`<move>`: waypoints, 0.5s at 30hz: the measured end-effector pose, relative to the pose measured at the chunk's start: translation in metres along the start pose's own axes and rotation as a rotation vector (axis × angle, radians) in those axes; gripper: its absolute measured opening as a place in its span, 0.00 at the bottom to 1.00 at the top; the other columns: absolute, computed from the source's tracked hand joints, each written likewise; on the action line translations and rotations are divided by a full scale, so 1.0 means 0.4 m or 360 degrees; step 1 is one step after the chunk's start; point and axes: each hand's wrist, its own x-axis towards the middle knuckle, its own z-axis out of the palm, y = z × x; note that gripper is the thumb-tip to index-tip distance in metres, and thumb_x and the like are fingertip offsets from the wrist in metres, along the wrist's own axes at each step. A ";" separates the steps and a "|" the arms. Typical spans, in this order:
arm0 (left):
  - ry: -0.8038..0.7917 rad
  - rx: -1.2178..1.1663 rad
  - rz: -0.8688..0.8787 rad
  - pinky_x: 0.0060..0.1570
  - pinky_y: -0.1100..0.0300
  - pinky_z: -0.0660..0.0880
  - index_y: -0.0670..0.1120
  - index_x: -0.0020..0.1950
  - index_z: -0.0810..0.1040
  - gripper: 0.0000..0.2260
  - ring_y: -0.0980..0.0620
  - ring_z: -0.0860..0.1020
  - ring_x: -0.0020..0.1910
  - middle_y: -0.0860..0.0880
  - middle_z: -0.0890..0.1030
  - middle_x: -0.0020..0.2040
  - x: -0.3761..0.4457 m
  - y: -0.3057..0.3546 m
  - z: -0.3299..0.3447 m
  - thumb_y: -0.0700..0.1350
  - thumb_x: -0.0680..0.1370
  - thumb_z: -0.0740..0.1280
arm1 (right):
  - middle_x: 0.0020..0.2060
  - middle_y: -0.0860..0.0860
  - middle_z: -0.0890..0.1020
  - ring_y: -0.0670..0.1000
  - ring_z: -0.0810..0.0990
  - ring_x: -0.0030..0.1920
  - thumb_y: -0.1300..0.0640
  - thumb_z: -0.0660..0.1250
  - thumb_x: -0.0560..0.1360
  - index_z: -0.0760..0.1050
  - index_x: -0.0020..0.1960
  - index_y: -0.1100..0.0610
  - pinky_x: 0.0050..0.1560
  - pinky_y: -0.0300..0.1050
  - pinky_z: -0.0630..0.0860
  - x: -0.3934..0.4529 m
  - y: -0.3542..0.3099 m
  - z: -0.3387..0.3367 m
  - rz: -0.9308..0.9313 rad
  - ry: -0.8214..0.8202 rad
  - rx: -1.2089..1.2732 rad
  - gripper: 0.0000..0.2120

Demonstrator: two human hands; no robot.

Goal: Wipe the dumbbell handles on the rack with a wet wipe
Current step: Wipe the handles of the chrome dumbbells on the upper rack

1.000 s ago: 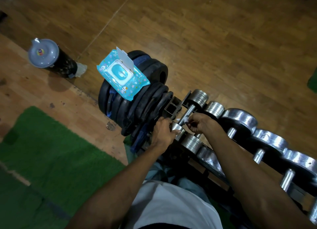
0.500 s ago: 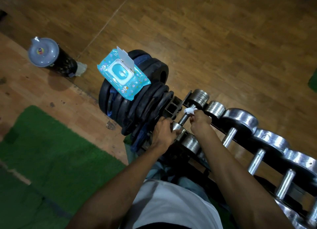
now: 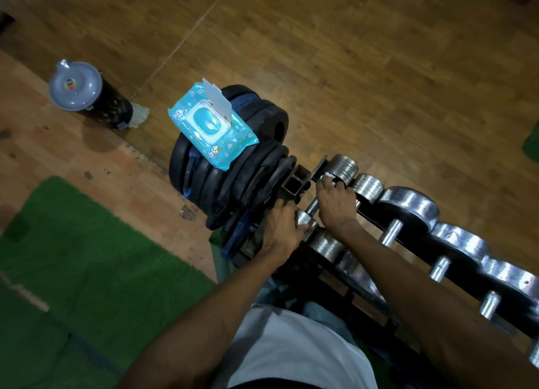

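Right hand [image 3: 335, 204] grips wipe [image 3: 327, 176] round first handle [image 3: 312, 207]; left hand [image 3: 284, 228] grips its near head; remaining handles probably unwiped.

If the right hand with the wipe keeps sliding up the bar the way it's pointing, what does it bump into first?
Most likely the far chrome weight head of that dumbbell. The right hand holds the wet wipe on the handle, and the wipe already looks right beside that head.

Left of the gripped dumbbell handle [image 3: 312, 207], hemmed in by stacked weight plates [image 3: 233, 181]; right, crowded by neighbouring dumbbells [image 3: 408, 210]; above, open air.
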 end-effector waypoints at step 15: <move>0.0035 0.0074 0.0034 0.54 0.52 0.77 0.44 0.61 0.74 0.20 0.44 0.77 0.58 0.44 0.75 0.61 -0.017 0.020 0.013 0.48 0.74 0.78 | 0.64 0.53 0.74 0.57 0.80 0.58 0.55 0.68 0.79 0.68 0.71 0.52 0.38 0.48 0.68 0.006 0.041 -0.028 -0.0639 -0.0305 -0.0124 0.22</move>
